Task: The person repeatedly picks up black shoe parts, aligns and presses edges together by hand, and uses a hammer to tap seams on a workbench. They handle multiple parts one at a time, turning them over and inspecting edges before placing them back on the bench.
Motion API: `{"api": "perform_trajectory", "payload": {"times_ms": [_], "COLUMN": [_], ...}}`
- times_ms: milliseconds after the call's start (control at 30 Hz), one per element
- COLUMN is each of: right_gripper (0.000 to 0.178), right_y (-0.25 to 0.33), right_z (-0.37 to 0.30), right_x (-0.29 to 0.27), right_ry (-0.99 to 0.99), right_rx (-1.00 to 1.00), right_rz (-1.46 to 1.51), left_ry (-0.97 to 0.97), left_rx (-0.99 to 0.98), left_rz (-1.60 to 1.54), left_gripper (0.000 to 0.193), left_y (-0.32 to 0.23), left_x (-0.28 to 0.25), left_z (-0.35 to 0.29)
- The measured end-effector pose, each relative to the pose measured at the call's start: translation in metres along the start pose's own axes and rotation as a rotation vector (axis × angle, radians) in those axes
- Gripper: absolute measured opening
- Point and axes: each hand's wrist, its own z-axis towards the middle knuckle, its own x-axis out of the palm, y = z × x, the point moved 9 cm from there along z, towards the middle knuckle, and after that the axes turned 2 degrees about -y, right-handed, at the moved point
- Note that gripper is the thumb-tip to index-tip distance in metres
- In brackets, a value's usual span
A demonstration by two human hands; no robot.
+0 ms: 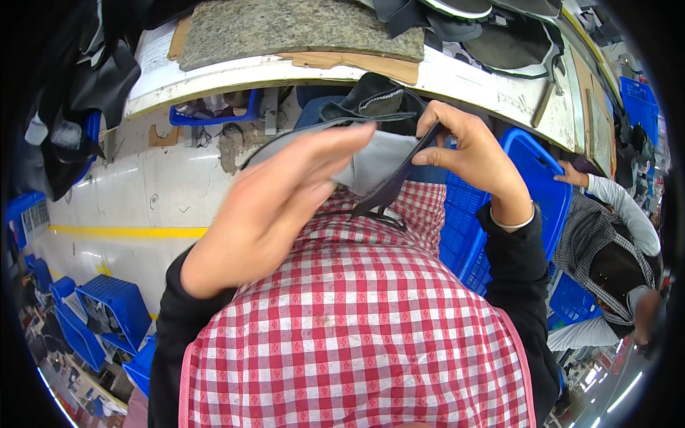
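While a grey-lined dark piece (382, 160) is pinched by the right hand (472, 153) below the tabletop (467, 80) edge, the left hand (265, 203) is held open, fingers straight

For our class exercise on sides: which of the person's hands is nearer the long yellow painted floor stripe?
Left. The left hand is just right of the stripe in view; the right hand is much farther right.

No lettering or number can be read; on the white sheet (155, 53) at the left end of the worktop (492, 87), only faint, illegible print is seen.
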Motion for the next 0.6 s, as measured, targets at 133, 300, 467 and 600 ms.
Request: {"api": "perform_trajectory", "payload": {"times_ms": [133, 300, 467, 600], "right_gripper": [0.039, 0.03, 0.032, 0.041], "right_y": [0.019, 0.064, 0.108, 0.106], "right_z": [-0.005, -0.051, -0.099, -0.096], "right_x": [0.006, 0.024, 0.013, 0.014], "right_ry": [-0.071, -0.214, -0.632, -0.676], "right_rx": [-0.129, -0.389, -0.694, -0.68], "right_rz": [-0.155, -0.624, -0.578, -0.605], "left_ry": [-0.025, -0.289, -0.41, -0.287], "left_rx": [0.243, 0.515, 0.929, 0.976], "left_rz": [0.723, 1.24, 1.464, 1.417], "left_gripper": [0.044, 0.009, 0.033, 0.027], "left_y": [0.032, 0.016, -0.036, -0.037], "left_x": [0.017, 0.0, 0.024, 0.024], "left_z": [0.047, 0.032, -0.039, -0.032]}}
